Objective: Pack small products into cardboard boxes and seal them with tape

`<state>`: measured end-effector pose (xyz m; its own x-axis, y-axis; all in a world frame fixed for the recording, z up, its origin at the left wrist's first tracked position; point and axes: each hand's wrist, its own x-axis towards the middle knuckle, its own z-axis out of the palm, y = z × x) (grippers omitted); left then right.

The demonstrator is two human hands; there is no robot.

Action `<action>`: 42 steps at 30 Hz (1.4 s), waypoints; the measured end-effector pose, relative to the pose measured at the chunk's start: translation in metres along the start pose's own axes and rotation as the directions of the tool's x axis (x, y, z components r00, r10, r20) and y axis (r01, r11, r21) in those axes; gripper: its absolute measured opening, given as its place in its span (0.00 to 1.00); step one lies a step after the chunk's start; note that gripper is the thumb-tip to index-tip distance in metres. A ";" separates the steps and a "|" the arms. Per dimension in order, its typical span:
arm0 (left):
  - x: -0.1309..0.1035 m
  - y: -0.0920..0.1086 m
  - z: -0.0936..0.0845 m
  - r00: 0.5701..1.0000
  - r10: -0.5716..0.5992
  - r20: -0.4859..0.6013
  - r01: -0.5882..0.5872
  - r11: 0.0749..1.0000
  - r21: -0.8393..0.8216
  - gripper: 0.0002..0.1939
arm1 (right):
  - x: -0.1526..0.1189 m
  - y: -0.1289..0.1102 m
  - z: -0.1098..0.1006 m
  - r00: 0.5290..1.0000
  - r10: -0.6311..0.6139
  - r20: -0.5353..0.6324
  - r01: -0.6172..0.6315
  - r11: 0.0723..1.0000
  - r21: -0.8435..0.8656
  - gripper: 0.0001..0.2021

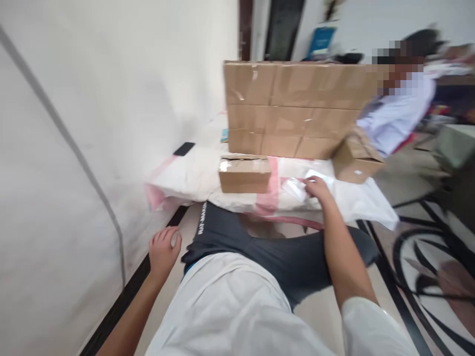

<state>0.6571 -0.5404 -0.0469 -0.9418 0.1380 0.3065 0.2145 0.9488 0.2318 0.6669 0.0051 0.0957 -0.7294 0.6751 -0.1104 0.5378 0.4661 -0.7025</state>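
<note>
My right hand (318,188) reaches over the cloth-covered surface, its fingers pinched on the edge of a small whitish, shiny plastic packet (295,188). Blur hides the packet's contents. Another flat white piece (315,174) lies just behind my fingers. To the left of the packet stands a small closed cardboard box (245,175) with tape on its top edge. My left hand (166,245) hangs beside my left thigh, apart from the surface, with loosely bent fingers and nothing visible in it.
A tall cardboard panel (293,109) stands upright at the back. Another cardboard box (358,158) sits at the right, near a person in a light shirt (399,113). A dark phone (184,149) lies at the left, by the white wall (111,99).
</note>
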 end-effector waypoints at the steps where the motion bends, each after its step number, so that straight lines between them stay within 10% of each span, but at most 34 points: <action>1: 0.027 0.034 -0.003 0.991 0.134 -0.028 -0.136 0.987 -0.086 0.21 | 0.002 0.016 -0.013 0.999 0.040 -0.015 -0.039 0.999 0.036 0.12; 6: 0.088 0.206 -0.002 0.744 0.656 -0.123 -0.652 0.675 -0.345 0.15 | 0.015 0.039 -0.011 0.999 0.034 0.030 -0.040 0.975 0.220 0.07; 10: 0.102 0.316 0.035 0.579 0.802 -0.147 -0.776 0.487 -0.400 0.22 | 0.018 0.043 -0.004 0.999 -0.014 0.045 0.001 0.962 0.272 0.06; 16: 0.118 0.416 0.090 0.753 0.657 -0.030 -0.571 0.630 -0.527 0.56 | 0.018 0.051 -0.005 0.998 -0.065 0.016 0.059 0.963 0.263 0.08; 21: 0.116 0.433 0.106 0.813 0.580 -0.035 -0.524 0.705 -0.478 0.51 | 0.021 0.050 0.000 0.994 -0.086 -0.069 0.096 0.980 0.173 0.08; 42: 0.114 0.432 0.116 0.784 0.595 -0.176 -0.613 0.700 -0.368 0.52 | 0.020 0.060 -0.011 0.997 -0.004 0.074 -0.007 0.989 0.144 0.11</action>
<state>0.6121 -0.0821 -0.0192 -0.5657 0.6227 0.5406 0.8223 0.4747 0.3138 0.6890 0.0531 0.0597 -0.7606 0.6293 -0.1596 0.4763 0.3738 -0.7959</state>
